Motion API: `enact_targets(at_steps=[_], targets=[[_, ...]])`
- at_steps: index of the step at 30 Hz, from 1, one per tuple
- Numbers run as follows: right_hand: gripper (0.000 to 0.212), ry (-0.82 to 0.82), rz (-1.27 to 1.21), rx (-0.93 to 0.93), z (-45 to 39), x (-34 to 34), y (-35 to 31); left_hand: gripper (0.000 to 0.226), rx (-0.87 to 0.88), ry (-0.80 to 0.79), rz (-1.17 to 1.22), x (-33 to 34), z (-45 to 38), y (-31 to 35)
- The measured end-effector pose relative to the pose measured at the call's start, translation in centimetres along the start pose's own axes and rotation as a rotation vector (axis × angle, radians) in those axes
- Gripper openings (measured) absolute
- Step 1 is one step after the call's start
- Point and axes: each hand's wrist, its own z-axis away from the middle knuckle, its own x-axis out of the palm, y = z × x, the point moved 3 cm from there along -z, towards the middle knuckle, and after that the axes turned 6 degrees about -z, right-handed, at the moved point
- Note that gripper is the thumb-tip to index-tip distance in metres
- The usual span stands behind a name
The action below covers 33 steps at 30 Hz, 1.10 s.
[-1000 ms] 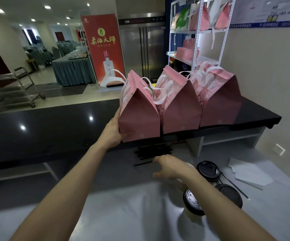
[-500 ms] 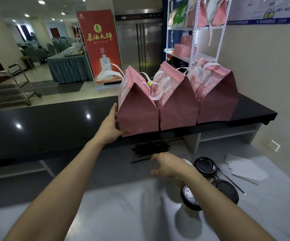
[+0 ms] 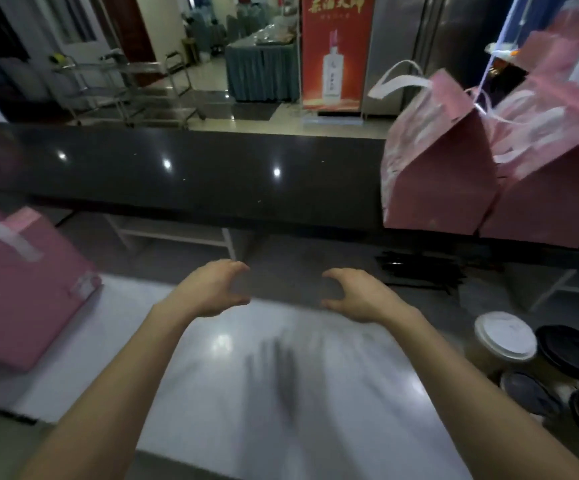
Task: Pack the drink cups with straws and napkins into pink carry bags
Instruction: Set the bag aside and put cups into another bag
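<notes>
Both forearms are stretched toward 12 o'clock, the left hand [image 3: 212, 289] and right hand [image 3: 357, 294] held empty, fingers loosely curved inward.

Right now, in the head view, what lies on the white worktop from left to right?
Flat pink carry bag with white handles → left hand → right hand → white-lidded drink cup → black-lidded cups.

Single head view, looking down-forward over worktop [image 3: 253, 375].
</notes>
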Motion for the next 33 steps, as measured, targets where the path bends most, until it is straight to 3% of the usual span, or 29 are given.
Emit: enact_targets(at_steps=[10,16,19,21,23,27,30,33], targets=[[0.065,-0.084,0.01,-0.231,-8.1,11.8,-24.8,0.056,-0.229,0.058,0.157,-0.3,14.6,-23.5],[0.06,-0.079,-0.082,-0.326,-13.0,18.5,-41.1,0.028,-0.307,0.374,0.261,-4.5,22.8,-37.3],[0.067,0.005,-0.197,-0.361,-15.1,19.8,-47.4,0.014,-0.324,0.558,0.287,-6.7,26.5,-42.5],[0.067,0.12,-0.284,-0.359,-16.3,19.7,-50.5,0.022,-0.369,0.642,0.27,-8.0,28.1,-45.6],[0.068,0.247,-0.313,-0.362,-17.6,19.2,-52.6,0.038,-0.398,0.613,0.269,-8.6,28.6,-48.1],[0.094,0.262,-0.149,-0.364,-21.6,17.6,-55.1,0.07,-0.338,0.266,0.285,-7.5,27.5,-50.6],[0.069,0.157,0.072,-0.338,-23.9,17.2,-55.1,0.068,-0.301,0.2,0.342,-6.2,26.7,-50.8],[0.04,0.185,0.103,-0.374,-23.3,16.2,-53.5,0.064,-0.297,0.269,0.334,-5.5,26.1,-51.1]])
